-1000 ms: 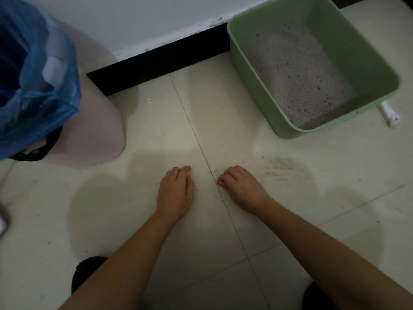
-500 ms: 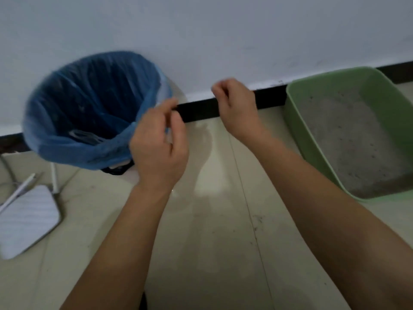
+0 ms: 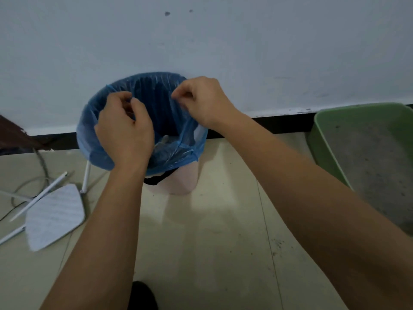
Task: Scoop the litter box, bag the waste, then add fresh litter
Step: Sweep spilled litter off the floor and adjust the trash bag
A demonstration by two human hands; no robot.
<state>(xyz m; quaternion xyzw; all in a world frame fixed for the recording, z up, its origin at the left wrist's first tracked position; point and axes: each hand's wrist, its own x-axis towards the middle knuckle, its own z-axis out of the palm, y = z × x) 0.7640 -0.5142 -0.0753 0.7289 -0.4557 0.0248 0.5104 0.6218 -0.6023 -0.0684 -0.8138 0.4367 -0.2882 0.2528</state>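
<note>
Both hands (image 3: 125,133) now pinching blue bag (image 3: 89,142) rim

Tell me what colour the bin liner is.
Translucent blue, the bin liner; the head view shows it, with both hands at its rim.

White flat mop (image 3: 54,217) and cable (image 3: 41,166) on floor (image 3: 212,242).

Thin, crinkled, glossy blue plastic bag (image 3: 93,144); smooth matt green plastic litter box (image 3: 321,139); grainy grey litter (image 3: 366,166); glossy floor tiles (image 3: 201,242).
</note>
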